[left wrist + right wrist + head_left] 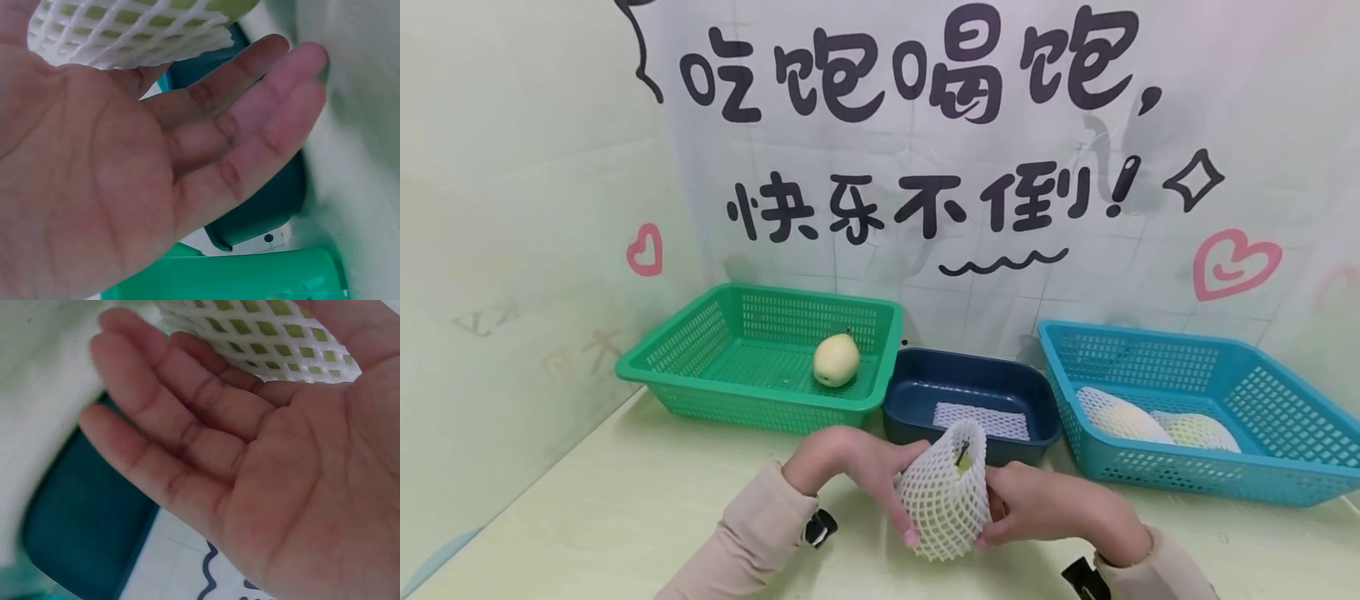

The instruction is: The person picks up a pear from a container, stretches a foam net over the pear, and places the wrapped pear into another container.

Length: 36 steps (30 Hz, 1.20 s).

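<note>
Pale yellow-green tabletop (pixel 587 500) carries all the things, and behind it hangs a whitish sheet (pixel 865 142) with large black writing and pink hearts. Near the front edge, a yellow-green fruit (pixel 965 463) in a white foam net sleeve (pixel 942 508) is between the two hands, just before the dark blue oval-cornered tray (pixel 970 367). Its stem end looks upward through the sleeve's open mouth; whether the bottom touches the table, I cannot tell.

Left hand (pixel 868 467) and right hand (pixel 1045 504) each grip the netted fruit from its own side, with thumb and forefinger at the net. Both wrist views show the other fingers reaching past it, away from the net. Probably two opposite sides are held because the soft net yields easily and the round fruit could turn.

One flat white foam net (pixel 981 421) lies in the tray, perhaps kept there to be within easy reach of both hands. On the left, a bright green perforated plastic basket (pixel 760 408) holds one bare pale yellow pear (pixel 836 361). On the right, a light blue perforated plastic basket (pixel 1225 468) holds two netted fruits (pixel 1120 417), side by side, so bare and covered fruit seem to be kept apart.
</note>
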{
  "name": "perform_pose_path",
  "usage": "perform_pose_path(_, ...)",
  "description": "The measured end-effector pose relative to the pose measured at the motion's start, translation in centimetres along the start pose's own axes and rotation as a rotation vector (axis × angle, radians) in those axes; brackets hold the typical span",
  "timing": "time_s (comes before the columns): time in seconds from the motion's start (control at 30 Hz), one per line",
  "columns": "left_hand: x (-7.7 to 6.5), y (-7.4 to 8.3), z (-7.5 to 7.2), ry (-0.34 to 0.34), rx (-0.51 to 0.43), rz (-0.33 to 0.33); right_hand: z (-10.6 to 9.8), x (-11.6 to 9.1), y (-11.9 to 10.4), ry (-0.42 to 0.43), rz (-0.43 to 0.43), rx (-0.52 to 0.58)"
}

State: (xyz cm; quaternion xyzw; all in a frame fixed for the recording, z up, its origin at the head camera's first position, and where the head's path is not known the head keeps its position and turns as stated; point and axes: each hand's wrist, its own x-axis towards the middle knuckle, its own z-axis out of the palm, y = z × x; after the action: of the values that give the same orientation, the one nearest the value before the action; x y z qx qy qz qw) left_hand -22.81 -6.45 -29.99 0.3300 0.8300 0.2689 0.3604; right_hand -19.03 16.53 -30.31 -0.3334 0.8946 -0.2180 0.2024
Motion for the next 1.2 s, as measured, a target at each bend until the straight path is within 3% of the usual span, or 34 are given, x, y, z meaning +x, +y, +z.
perform_pose_path(0.3, 0.3, -0.7, -0.1, -0.015, -0.021, -0.011, 0.5, 0.8, 0.8, -0.008, -0.041, 0.010)
perform_pose_path(0.53, 0.6, -1.0, -0.1, -0.046, -0.056, 0.028, -0.3, 0.1, 0.2, -0.005, 0.040, 0.079)
perform_pose_path(0.73, 0.7, -0.9, -0.1, -0.055, -0.035, 0.033, -0.7, -0.4, -0.4, 0.097, -0.093, 0.237)
perform_pose_path(0.83, 0.7, -0.8, 0.0, -0.051, -0.003, 0.029, -0.4, -0.2, -0.6, 0.120, -0.120, 0.268)
perform_pose_path(1.0, 0.1, -0.4, -0.2, -0.010, 0.046, 0.046, -0.4, -0.2, -0.5, 0.109, -0.103, 0.276)
perform_pose_path(1.2, -1.1, 0.4, -0.4, 0.095, 0.053, 0.104, -0.4, -0.1, -0.6, 0.088, -0.124, 0.289)
